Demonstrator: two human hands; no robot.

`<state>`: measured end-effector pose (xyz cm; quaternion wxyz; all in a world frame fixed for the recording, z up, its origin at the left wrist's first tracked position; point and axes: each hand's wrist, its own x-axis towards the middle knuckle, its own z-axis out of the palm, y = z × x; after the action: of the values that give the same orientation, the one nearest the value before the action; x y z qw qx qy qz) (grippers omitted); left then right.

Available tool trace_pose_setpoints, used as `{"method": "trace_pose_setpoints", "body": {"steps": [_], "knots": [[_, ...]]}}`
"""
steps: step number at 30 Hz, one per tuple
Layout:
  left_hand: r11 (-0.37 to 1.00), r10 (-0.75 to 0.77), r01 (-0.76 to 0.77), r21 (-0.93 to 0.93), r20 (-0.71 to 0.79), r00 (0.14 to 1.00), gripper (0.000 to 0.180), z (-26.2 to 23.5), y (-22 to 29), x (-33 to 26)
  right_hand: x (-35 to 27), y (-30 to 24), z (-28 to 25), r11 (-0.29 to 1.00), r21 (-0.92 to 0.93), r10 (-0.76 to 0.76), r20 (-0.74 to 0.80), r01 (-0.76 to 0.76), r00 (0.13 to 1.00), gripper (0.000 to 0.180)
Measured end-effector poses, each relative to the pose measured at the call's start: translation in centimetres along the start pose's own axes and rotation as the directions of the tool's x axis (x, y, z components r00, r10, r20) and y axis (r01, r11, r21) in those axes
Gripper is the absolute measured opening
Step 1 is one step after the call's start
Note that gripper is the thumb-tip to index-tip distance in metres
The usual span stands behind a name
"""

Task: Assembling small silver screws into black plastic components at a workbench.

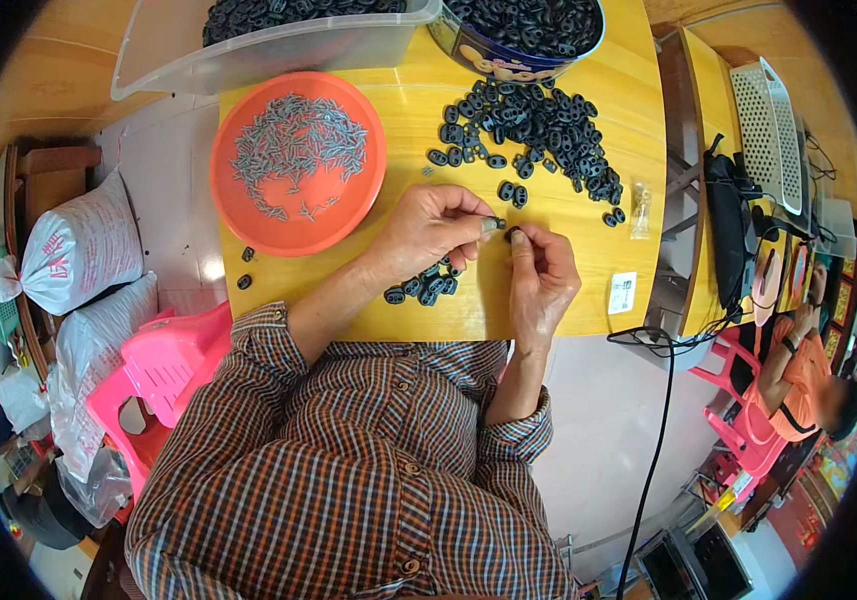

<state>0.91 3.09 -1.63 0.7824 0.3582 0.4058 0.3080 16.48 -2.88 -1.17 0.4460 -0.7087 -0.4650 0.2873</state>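
My left hand (433,232) is closed in a pinch, with a small dark piece (499,224) at its fingertips. Close beside it, my right hand (542,278) pinches a black plastic piece (512,234) between thumb and forefinger. Both pieces look like parts of cord locks, though the fingers hide most of them. Under my left hand lies a small group of black two-hole cord locks (429,290). Beyond my hands spreads a larger heap of black cord-lock pieces (548,125). An orange-red bowl (231,215) left of my hands holds many small grey metal springs (298,140).
At the back stand a clear plastic bin (278,66) and a round dark tub (508,65), both with black pieces. A small clear bag (640,210) and white label (622,293) lie on the yellow table (428,105). A pink chair (173,360) stands left; another person (798,370) sits right.
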Motion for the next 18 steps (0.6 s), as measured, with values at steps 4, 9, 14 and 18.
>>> {"method": "trace_pose_setpoints", "body": {"steps": [4, 9, 14, 18], "knots": [[0.997, -0.012, 0.011, -0.079, -0.005, 1.0, 0.014, 0.0, 0.2, 0.0, -0.1, -0.9, 0.9, 0.984, -0.068, -0.173, -0.173, 0.164, 0.97, 0.01], [0.996, 0.016, -0.014, -0.084, 0.029, 0.999, 0.015, -0.1, 0.1, -0.2, -1.4, -2.2, 1.3, 0.817, 0.501, 0.31, 0.037, -0.286, 0.95, 0.009], [0.998, 0.06, -0.059, -0.025, 0.028, 0.998, 0.014, 0.5, 0.1, -0.3, -1.7, -2.0, 1.5, 0.666, 0.665, 0.335, 0.137, -0.337, 0.932, 0.01], [0.99, 0.136, -0.137, 0.029, 0.039, 0.99, 0.013, 0.6, -0.1, -0.4, -1.8, -2.4, 1.7, 0.586, 0.722, 0.373, 0.163, -0.368, 0.913, 0.009]]}}
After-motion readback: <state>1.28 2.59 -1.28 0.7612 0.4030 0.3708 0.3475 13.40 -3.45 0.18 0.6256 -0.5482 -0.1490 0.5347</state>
